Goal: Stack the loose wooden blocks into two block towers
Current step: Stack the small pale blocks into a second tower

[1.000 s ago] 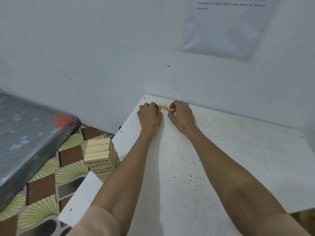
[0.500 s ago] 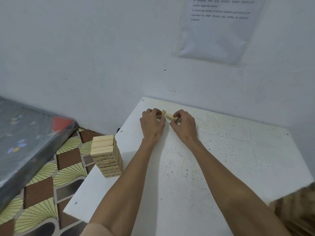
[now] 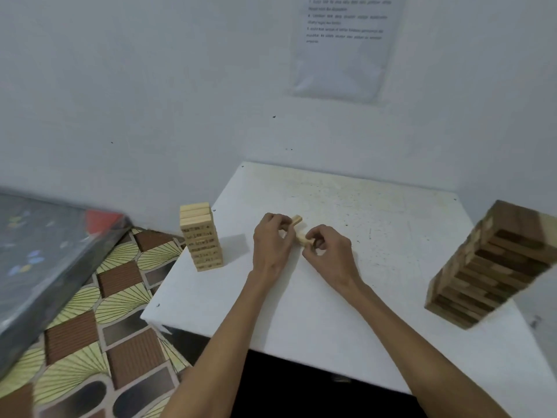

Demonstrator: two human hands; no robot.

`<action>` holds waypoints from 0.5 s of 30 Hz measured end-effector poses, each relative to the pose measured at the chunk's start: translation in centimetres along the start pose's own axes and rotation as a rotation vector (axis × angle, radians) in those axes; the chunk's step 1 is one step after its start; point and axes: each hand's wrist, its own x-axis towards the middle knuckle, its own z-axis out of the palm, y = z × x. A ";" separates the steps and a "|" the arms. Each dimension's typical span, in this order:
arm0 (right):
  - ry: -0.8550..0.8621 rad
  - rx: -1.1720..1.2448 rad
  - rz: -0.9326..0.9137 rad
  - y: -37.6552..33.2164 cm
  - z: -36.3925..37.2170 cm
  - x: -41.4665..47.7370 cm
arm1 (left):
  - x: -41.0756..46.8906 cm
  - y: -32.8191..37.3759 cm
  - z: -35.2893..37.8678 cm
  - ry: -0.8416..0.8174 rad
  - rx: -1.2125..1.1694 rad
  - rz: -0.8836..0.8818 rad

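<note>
Item: two loose blocks, pale wood, one in each of your hands.
Location: over the desk (image 3: 331, 312), just right of the pale tower (image 3: 201, 236).
Left hand (image 3: 272, 245): fingers curled, pinching one block (image 3: 297, 220) by its near end.
Right hand (image 3: 328, 251): fingers curled round the second block (image 3: 302, 237). Whether the two blocks touch, you cannot tell.
Dark tower (image 3: 494, 267): well right of the pale tower.
Handling, judged: light, stiff, smooth. Pinch the long sides mid-length and lay each block flat.
</note>
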 end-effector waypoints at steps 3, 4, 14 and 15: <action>-0.017 -0.005 -0.039 -1.0 -1.1 -3.0 | -1.9 0.3 -1.2 -0.033 0.006 0.080; -0.031 -0.007 -0.044 -1.2 -1.4 -3.8 | -2.4 0.2 -1.6 -0.041 0.005 0.099; -0.135 -0.052 -0.122 -1.7 -1.8 -7.4 | -4.9 -1.2 -4.0 -0.295 0.055 0.193; -0.132 -0.062 -0.132 -1.6 -1.8 -7.4 | -4.9 -1.3 -4.1 -0.306 0.074 0.210</action>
